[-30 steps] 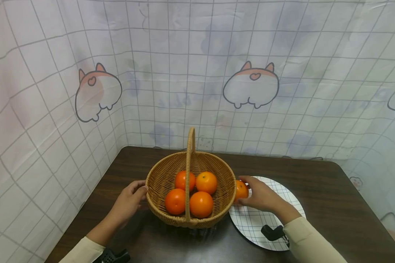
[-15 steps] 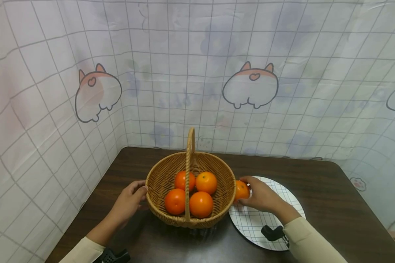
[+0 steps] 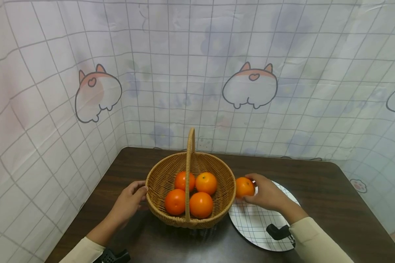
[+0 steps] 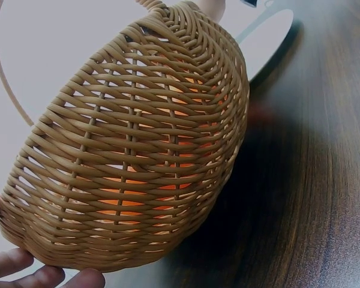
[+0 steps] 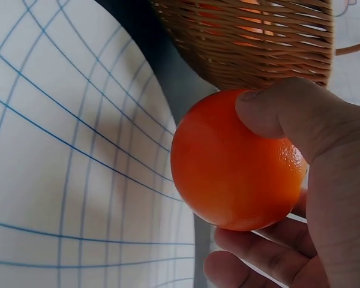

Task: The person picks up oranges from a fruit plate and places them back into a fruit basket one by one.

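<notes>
My right hand (image 3: 266, 193) grips an orange (image 5: 234, 165) between thumb and fingers, over the left part of a white plate (image 3: 260, 226) with a blue grid pattern. The orange is just right of a woven wicker basket (image 3: 164, 212) with a tall arched handle (image 3: 188, 175). Several oranges (image 3: 201, 205) lie inside the basket. On the basket's left side, my left hand (image 3: 131, 199) holds the rim, thumb on top and fingers against the outer wall. In the left wrist view, fingertips (image 4: 42, 277) show at the weave (image 4: 126, 150), with orange colour glimpsed through the gaps.
The dark wooden table (image 3: 326, 197) extends to the right of the plate and in front of the basket. A white gridded curtain (image 3: 184, 73) with cartoon animal prints hangs behind and at the sides. Black camera mounts (image 3: 278, 232) sit at the wrists.
The right hand and its orange have shifted slightly right and up, away from the basket rim, so more of the orange shows. The left hand and basket have stayed put.
</notes>
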Motion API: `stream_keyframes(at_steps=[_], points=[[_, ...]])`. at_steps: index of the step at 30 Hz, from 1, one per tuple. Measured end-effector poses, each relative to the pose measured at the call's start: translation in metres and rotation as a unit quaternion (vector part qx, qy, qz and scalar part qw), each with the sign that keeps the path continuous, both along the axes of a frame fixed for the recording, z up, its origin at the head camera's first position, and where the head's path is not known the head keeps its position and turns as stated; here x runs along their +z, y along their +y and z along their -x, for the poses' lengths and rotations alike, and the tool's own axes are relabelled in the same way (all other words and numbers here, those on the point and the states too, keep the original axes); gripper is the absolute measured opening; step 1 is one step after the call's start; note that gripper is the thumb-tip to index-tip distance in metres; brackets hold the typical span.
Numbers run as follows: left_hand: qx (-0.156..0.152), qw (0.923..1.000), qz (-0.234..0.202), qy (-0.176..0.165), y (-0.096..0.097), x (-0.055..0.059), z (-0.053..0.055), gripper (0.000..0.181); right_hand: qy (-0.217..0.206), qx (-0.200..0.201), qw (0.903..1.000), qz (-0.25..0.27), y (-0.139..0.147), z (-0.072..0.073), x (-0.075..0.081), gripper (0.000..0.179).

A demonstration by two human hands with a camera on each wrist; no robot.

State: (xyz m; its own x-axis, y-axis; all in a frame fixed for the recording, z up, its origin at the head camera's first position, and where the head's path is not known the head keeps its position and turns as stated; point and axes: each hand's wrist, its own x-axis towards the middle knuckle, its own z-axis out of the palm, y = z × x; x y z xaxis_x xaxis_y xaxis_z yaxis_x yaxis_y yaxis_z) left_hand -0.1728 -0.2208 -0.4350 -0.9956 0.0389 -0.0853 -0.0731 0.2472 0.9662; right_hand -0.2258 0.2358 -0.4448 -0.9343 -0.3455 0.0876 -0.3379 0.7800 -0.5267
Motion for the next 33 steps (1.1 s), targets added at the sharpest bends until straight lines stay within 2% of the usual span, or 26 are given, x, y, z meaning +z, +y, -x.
stream_keyframes(at_steps=[11, 23, 33], points=[[0.002, 1.0000, 0.002, 0.000, 0.000, 0.000, -0.001, 0.047, 0.022, -0.004, 0.9997, 0.001, 0.007, -0.001, 0.018, 0.080], [0.000, 1.0000, -0.006, -0.002, 0.001, 0.000, 0.000, 0.048, 0.027, -0.012, 0.9994, 0.016, 0.010, 0.000, 0.041, 0.081], [0.003, 1.0000, -0.004, -0.006, 0.002, 0.002, -0.001, 0.047, 0.048, -0.005, 0.9987, 0.017, 0.005, 0.001, 0.055, 0.081]])
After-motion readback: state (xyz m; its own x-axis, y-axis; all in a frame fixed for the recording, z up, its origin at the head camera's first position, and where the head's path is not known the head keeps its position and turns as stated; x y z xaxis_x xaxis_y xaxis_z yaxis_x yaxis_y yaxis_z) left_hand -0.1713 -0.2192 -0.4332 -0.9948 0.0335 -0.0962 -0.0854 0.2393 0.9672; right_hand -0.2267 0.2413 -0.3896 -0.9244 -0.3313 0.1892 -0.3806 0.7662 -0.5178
